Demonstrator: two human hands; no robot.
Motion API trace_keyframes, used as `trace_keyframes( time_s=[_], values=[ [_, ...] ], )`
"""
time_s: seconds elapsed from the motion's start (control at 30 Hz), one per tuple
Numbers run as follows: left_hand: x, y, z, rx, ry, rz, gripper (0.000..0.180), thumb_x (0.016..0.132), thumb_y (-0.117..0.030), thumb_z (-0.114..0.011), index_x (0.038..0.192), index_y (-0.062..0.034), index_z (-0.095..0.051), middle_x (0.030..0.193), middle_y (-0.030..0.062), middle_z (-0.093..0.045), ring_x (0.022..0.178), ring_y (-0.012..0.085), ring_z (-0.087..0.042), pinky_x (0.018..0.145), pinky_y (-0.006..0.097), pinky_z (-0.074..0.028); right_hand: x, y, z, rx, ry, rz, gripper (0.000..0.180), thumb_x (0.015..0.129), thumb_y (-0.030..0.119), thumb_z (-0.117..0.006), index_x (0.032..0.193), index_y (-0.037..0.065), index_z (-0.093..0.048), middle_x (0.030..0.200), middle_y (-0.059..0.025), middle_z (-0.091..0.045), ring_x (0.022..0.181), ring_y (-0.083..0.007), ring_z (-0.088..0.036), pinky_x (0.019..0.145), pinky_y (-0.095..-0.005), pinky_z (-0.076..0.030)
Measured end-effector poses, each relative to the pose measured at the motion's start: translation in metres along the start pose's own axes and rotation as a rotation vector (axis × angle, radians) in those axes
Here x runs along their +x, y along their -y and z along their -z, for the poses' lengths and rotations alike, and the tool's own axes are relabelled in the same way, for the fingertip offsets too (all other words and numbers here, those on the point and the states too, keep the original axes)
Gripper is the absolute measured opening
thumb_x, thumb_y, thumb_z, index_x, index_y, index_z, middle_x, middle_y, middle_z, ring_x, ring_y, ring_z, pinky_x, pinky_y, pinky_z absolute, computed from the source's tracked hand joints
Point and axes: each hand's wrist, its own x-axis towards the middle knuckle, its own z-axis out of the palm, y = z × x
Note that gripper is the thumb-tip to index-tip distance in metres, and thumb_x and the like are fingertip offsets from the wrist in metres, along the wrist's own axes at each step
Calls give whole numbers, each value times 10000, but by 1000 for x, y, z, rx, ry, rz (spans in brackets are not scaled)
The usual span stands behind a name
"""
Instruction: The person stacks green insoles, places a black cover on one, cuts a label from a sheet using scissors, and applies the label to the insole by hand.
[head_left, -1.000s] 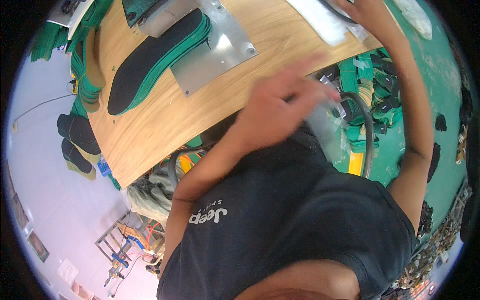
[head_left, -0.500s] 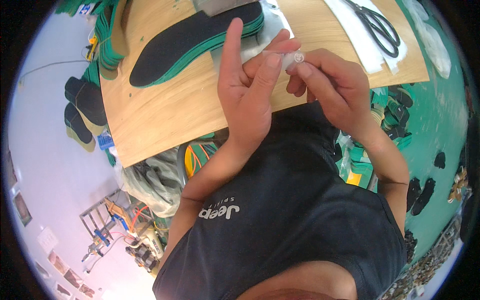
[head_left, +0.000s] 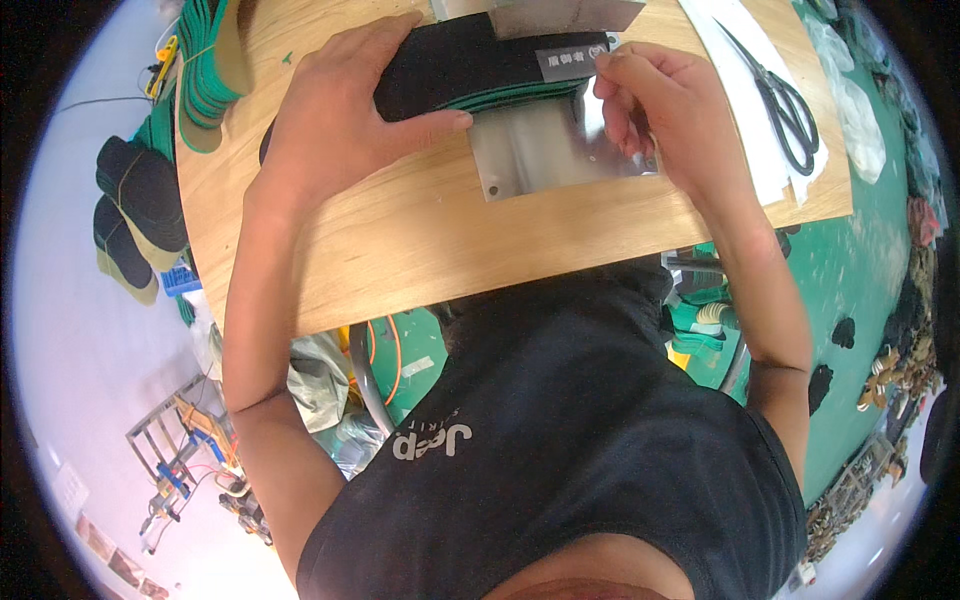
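A stack of black-topped insoles [head_left: 440, 65] with green edges lies on the wooden table. My left hand [head_left: 335, 110] spans the stack's left part, thumb along its near side and fingers at the far side, holding it. Near the right end, a small clear label [head_left: 568, 63] with pale print lies on the top insole. The thumb and forefinger of my right hand [head_left: 665, 105] are pinched at the label's right end. A shiny metal plate [head_left: 525, 150] reaches out from under the stack, and another metal piece [head_left: 570, 16] sits over its far edge.
Black-handled scissors [head_left: 790, 120] rest on white sheets [head_left: 740, 60] at the right. More banded insoles [head_left: 210, 90] stand at the table's far left. Further bundles [head_left: 145, 195] show beyond the left edge. Below the table's right side are more green insoles [head_left: 695, 320].
My hands have parted. The left moved left and down onto the insole stack. The clear label, held between both hands before, now lies on the top insole under my right fingertips.
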Motion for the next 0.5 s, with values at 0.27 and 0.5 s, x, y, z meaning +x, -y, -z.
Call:
trace_keyframes(
  time_s=[0.27,0.5],
  values=[
    [-1,-1,3,-32,36,57,697,702,-332,-779,1291,-80,-504,1170,154,-591,1071,317,-555,935,372,-423,-18,-4,-3,-215,-241,187,131,876,182,-598,884,52,-595,545,-6,-522,448,-65,-440,431,-203,-316],
    [5,0,0,-32,-18,-86,659,721,-279,-760,1289,-69,-501,1186,160,-577,1108,325,-532,947,380,-412,-31,-20,-13,-784,-12,609,531,798,27,-548,1310,148,-478,564,-118,-519,487,-274,-533,473,-361,-433]
  ],
)
